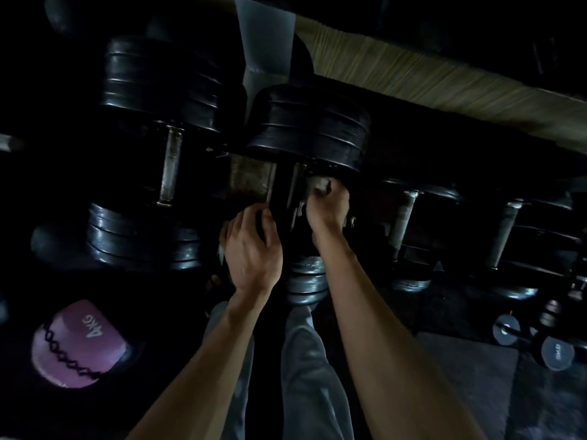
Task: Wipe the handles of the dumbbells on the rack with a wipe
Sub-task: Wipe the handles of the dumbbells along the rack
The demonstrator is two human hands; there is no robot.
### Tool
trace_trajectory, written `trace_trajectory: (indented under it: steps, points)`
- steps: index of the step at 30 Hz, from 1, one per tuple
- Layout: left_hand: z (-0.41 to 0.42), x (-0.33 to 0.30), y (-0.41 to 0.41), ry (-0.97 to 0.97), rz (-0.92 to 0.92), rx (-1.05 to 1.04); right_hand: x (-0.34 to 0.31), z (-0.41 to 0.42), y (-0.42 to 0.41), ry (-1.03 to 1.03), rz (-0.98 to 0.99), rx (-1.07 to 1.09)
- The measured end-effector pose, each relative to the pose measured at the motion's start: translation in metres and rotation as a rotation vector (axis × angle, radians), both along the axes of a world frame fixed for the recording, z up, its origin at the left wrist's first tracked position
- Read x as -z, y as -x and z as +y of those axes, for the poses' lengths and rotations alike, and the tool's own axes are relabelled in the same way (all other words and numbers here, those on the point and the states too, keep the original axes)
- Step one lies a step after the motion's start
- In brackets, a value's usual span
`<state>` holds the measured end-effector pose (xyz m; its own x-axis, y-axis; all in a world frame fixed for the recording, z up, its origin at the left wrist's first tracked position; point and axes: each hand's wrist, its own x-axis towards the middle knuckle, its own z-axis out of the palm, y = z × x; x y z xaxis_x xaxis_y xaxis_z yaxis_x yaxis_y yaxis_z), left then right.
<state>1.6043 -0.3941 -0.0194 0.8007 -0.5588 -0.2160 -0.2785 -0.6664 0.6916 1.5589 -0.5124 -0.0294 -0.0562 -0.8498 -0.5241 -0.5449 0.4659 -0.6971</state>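
Note:
A big black dumbbell [309, 128] lies on the rack in the middle of the dim view. My right hand [327, 206] is wrapped around its metal handle [297, 188], with a white wipe [319, 184] bunched under the fingers. My left hand [252, 249] grips the near end of this dumbbell, and something pale shows at its left edge. A second large dumbbell [158, 90] with a bare steel handle [171, 166] sits to the left. Smaller dumbbells [405, 217] line the rack to the right.
A purple 4 kg medicine ball [76, 344] rests at lower left. Small hex dumbbells [557, 352] lie on the floor at lower right. A grey rack upright [265, 39] rises at the top. My grey trouser legs [305, 369] stand close to the rack.

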Motion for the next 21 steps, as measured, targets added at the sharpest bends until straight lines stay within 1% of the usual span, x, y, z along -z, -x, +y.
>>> trace_trajectory:
  steps: [3,5,8,11,16,18,21]
  points:
    - [-0.002,0.0,0.0,-0.006,0.0,-0.001,-0.001,-0.001,-0.017,-0.112,-0.175,0.056]
    - [-0.001,0.002,0.0,-0.027,0.006,-0.002,0.0,0.002,-0.015,-0.174,-0.232,0.077]
    - [0.0,0.003,0.0,-0.023,0.006,0.007,0.004,0.002,-0.011,-0.103,-0.205,0.003]
    - [-0.002,0.003,-0.002,-0.022,0.014,0.008,0.003,-0.001,-0.016,-0.04,-0.169,0.001]
    - [-0.001,0.005,-0.002,-0.042,0.016,0.008,-0.004,0.011,-0.006,0.033,-0.133,-0.073]
    - [-0.002,0.005,-0.002,-0.054,0.023,0.009,-0.001,0.006,-0.013,0.038,-0.113,-0.066]
    - [-0.002,0.003,-0.003,-0.062,0.031,0.017,0.005,-0.006,-0.025,-0.035,-0.119,0.015]
